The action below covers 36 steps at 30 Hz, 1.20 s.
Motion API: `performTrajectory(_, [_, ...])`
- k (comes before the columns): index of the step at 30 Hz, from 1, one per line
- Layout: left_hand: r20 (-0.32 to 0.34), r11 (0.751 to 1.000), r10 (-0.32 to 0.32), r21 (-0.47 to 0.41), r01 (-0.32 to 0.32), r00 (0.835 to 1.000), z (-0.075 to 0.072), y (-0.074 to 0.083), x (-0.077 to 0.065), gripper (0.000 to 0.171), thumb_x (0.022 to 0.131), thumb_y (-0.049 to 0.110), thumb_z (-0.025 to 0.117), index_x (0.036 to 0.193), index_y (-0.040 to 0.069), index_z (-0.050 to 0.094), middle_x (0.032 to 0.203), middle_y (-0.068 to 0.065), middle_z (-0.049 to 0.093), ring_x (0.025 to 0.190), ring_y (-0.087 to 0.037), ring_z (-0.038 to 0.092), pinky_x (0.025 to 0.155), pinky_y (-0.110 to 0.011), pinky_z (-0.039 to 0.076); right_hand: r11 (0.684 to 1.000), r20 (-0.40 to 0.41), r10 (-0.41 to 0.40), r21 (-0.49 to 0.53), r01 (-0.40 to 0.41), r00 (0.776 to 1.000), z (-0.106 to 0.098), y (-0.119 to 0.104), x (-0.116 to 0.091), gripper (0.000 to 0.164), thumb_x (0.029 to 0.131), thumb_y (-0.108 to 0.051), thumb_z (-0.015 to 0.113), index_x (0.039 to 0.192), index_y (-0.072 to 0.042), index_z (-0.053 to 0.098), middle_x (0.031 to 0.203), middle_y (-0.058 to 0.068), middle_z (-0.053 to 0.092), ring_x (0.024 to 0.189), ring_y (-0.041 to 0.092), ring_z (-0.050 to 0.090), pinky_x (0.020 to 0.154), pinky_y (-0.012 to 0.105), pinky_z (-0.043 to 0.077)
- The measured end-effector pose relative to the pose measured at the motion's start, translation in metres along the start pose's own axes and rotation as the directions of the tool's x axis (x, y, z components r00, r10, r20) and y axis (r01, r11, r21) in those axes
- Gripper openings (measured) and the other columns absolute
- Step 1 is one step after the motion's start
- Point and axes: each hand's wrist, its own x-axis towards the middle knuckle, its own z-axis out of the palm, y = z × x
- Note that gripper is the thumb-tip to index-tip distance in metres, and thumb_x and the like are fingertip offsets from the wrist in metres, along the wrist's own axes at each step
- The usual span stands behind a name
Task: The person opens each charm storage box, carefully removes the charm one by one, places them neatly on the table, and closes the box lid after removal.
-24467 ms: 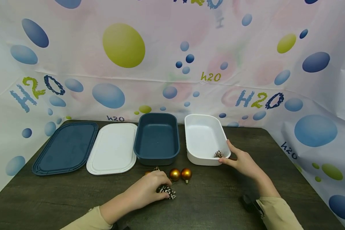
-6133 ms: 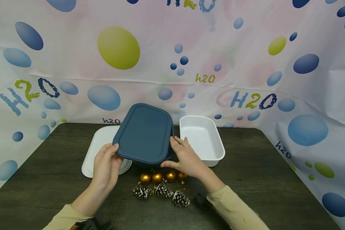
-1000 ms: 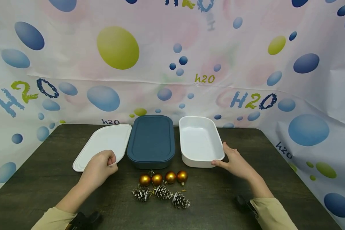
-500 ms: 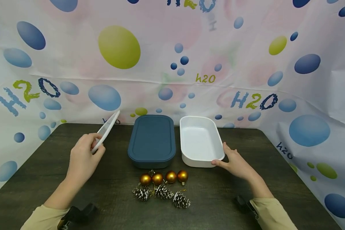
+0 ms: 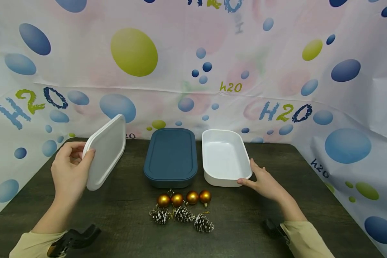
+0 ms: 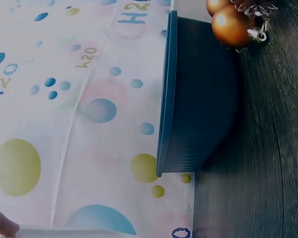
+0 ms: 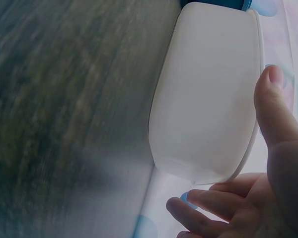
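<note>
My left hand [image 5: 69,168] grips a white lid [image 5: 108,152] by its left edge, between thumb and fingers, and holds it tilted steeply above the table. In the left wrist view a fingertip and a strip of the lid [image 6: 74,233] show at the bottom. My right hand [image 5: 267,182] rests at the near right corner of a white container [image 5: 224,181], thumb at the front rim and fingers along the right side. The container stands upright with its inside bare. In the right wrist view the thumb overlaps the rim of the container [image 7: 208,94], the fingers loosely extended.
Between the hands stands a blue container [image 5: 171,183] with its blue lid [image 5: 171,154] on. In front of it lie several gold baubles [image 5: 192,197] and, nearer, three frosted pine cones [image 5: 204,223]. A patterned sheet [image 5: 187,53] hangs behind the dark table [image 5: 167,243].
My left hand has lifted the white lid off the table, moved it left and turned its face toward me. Earlier, the blue lid went onto the blue container. The right hand stays put lately.
</note>
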Motion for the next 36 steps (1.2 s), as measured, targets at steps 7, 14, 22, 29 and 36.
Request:
performTrajectory(7, [0.056, 0.989, -0.150, 0.007, 0.150, 0.987, -0.004, -0.004, 0.003, 0.026, 0.086, 0.013, 0.070, 0.107, 0.000, 0.063, 0.076, 0.014, 0.055, 0.063, 0.005, 0.053, 0.054, -0.005, 0.042, 1.000, 0.009, 0.012, -0.005, -0.012, 1.000, 0.000, -0.001, 0.000, 0.106, 0.084, -0.053, 0.065, 0.149, 0.009, 0.007, 0.151, 0.032, 0.010, 0.133, 0.057, 0.012, 0.102, 0.071, 0.012])
performTrajectory(14, [0.144, 0.951, -0.306, -0.002, 0.310, 0.941, -0.006, -0.011, 0.004, 0.034, 0.086, 0.014, 0.069, 0.116, 0.000, 0.059, 0.080, 0.016, 0.056, 0.072, 0.008, 0.055, 0.057, -0.007, 0.046, 1.000, 0.018, 0.021, 0.000, -0.021, 1.000, -0.001, -0.002, 0.000, 0.107, 0.084, -0.054, 0.065, 0.149, 0.008, 0.006, 0.152, 0.031, 0.008, 0.133, 0.058, 0.010, 0.101, 0.071, 0.012])
performTrajectory(22, [0.196, 0.922, -0.381, 0.010, 0.387, 0.904, -0.009, -0.025, 0.004, 0.040, 0.090, 0.010, 0.062, 0.124, -0.006, 0.048, 0.093, 0.003, 0.058, 0.071, 0.010, 0.052, 0.059, -0.008, 0.047, 0.999, 0.029, 0.041, -0.010, -0.041, 0.999, 0.000, -0.002, -0.001, 0.107, 0.085, -0.055, 0.063, 0.149, 0.009, 0.005, 0.152, 0.031, 0.008, 0.130, 0.062, 0.008, 0.098, 0.073, 0.016])
performTrajectory(29, [0.276, 0.879, -0.444, -0.048, 0.474, 0.852, -0.011, -0.042, 0.001, 0.033, 0.093, 0.009, 0.058, 0.119, -0.002, 0.042, 0.092, 0.000, 0.064, 0.063, 0.006, 0.059, 0.058, -0.013, 0.049, 0.999, 0.035, 0.052, -0.012, -0.052, 0.998, 0.000, -0.002, 0.000, 0.108, 0.085, -0.056, 0.062, 0.149, 0.008, 0.004, 0.152, 0.031, 0.009, 0.130, 0.062, 0.009, 0.098, 0.073, 0.018])
performTrajectory(36, [0.397, 0.594, -0.488, -0.502, 0.629, 0.777, -0.013, -0.055, 0.000, 0.030, 0.090, 0.003, 0.063, 0.107, 0.006, 0.039, 0.090, 0.003, 0.057, 0.069, -0.004, 0.065, 0.062, -0.017, 0.053, 0.999, 0.033, 0.052, -0.004, -0.052, 0.998, 0.001, -0.001, 0.000, 0.108, 0.085, -0.056, 0.063, 0.149, 0.008, 0.004, 0.152, 0.032, 0.010, 0.130, 0.062, 0.010, 0.097, 0.074, 0.019])
